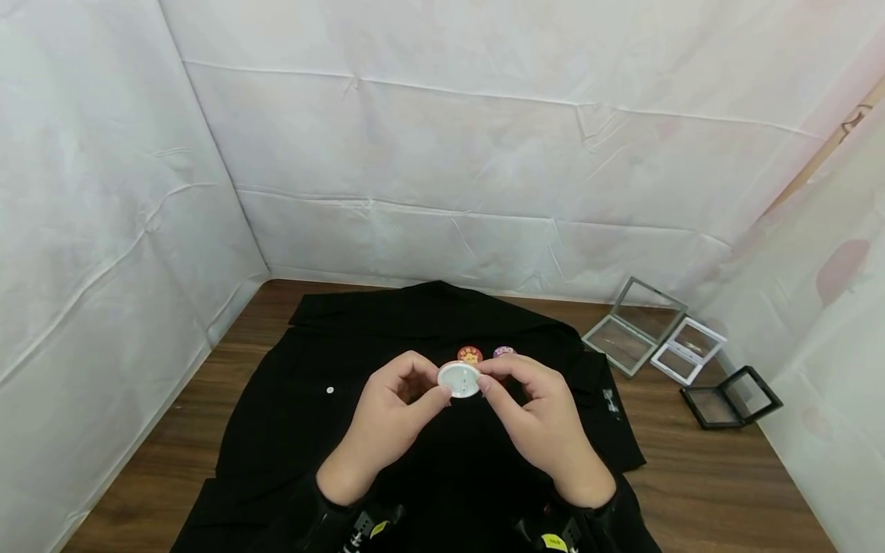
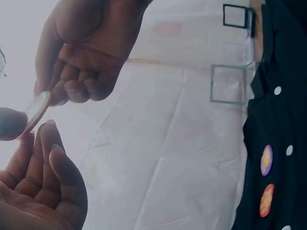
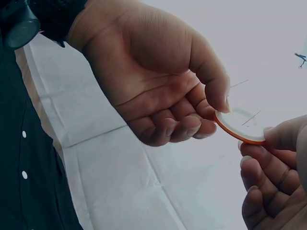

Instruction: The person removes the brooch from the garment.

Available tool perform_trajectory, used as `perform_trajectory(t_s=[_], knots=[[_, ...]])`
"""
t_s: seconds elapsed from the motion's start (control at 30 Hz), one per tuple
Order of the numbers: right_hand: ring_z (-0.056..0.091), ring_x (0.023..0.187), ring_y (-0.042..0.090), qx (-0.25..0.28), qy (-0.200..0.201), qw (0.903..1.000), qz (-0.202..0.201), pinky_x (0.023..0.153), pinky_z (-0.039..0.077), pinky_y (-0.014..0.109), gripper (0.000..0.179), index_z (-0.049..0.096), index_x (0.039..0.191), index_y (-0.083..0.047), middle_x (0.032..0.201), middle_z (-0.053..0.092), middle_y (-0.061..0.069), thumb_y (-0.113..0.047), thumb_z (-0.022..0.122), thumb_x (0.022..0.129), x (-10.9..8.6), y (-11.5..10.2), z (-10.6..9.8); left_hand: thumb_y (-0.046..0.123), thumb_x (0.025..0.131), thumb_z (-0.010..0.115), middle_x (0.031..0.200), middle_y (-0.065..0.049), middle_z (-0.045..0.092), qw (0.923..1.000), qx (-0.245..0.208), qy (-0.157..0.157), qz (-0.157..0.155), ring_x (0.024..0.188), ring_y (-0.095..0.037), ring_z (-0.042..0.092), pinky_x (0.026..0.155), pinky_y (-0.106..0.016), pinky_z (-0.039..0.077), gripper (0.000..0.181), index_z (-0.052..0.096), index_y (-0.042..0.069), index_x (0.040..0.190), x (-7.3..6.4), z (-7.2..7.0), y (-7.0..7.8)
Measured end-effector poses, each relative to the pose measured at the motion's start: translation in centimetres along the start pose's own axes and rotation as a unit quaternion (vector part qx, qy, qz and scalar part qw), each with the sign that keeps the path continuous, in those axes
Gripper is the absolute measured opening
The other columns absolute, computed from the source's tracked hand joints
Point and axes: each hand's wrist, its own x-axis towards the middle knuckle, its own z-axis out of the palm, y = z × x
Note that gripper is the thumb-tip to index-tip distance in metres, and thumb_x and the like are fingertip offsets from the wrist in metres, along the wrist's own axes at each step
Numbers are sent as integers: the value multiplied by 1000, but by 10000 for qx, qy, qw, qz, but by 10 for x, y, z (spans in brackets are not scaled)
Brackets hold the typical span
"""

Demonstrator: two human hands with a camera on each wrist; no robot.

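Between my two hands is a round pin badge (image 1: 459, 379), its pale back facing up and an orange-red rim showing at its edge in the right wrist view. My left hand (image 1: 392, 415) pinches the left edge between thumb and index finger. The opposite edge is gripped the same way by my right hand (image 1: 535, 415). In the right wrist view, a thin pin (image 3: 252, 118) shows at the badge's back. Below lies a black shirt (image 1: 297, 422) with white buttons. A red badge (image 1: 470, 354) and a purple badge (image 1: 504, 351) rest on it, just beyond my fingers.
On the brown wooden table (image 1: 733, 484), at the right, stand a grey frame (image 1: 618, 346), a white frame (image 1: 691, 349) and a black frame (image 1: 722, 403), each folded partly open. White cloth (image 1: 442, 153) walls border the table at the back and sides.
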Motion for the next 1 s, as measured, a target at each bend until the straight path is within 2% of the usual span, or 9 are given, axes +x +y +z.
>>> perform_trajectory(t_s=[0.03,0.1,0.2,0.27,0.33,0.47,0.63,0.73,1.0], knots=[[66,88,16,16,-18,10000,-44,111,43,32,21,76,104,-10,94,73,-3,8,70,94,0,-1,0,4,97,69,92,-4,69,9999,116,19,59,79,-19,68,68,-34,57,7,68,10,100,0,-1,2],[67,90,16,33,-62,9999,-134,106,46,30,22,76,104,-9,97,74,-2,8,70,93,0,-1,1,5,98,69,91,-3,70,9995,233,40,185,78,-20,68,69,-35,58,7,70,10,102,-1,-3,6],[65,87,15,73,-104,9996,-267,91,52,27,23,76,105,-9,99,74,-1,9,70,93,0,-1,2,4,98,68,89,-3,70,9990,286,35,339,76,-21,69,70,-37,59,5,71,6,102,-1,-6,9],[62,83,14,87,-110,9994,-325,78,52,26,23,76,106,-9,98,74,-1,10,70,93,-1,0,3,5,98,69,88,-2,70,9989,329,57,337,74,-20,69,69,-36,59,3,71,6,100,-1,-7,9],[61,81,14,98,-113,9993,-357,73,52,26,24,75,106,-8,95,72,-1,10,69,93,-1,0,4,4,97,70,88,-2,69,9989,362,89,279,74,-20,69,69,-36,59,3,71,7,99,0,-7,8],[60,81,13,169,-174,9992,-305,72,53,27,23,74,108,-9,94,70,-1,8,70,93,-1,2,5,3,97,71,87,0,69,9988,427,164,159,73,-19,69,67,-37,59,8,72,11,97,1,-7,5],[62,84,14,271,-280,9990,-237,72,56,29,24,73,109,-11,94,68,-1,4,75,89,-2,4,6,5,97,71,87,0,70,9981,509,195,294,73,-17,68,66,-35,58,3,71,8,96,1,-6,4],[61,82,13,133,-231,9995,-193,71,54,28,25,73,107,-13,90,66,-4,2,78,88,-2,6,7,6,96,72,88,0,71,9976,547,180,376,74,-17,68,66,-34,57,4,72,10,96,1,-5,5],[61,80,12,60,-227,9997,-21,70,55,30,25,74,105,-15,92,70,-7,0,82,86,-3,9,8,4,96,72,88,0,70,9975,588,183,356,73,-16,66,65,-34,57,8,71,12,96,-1,-1,5]])
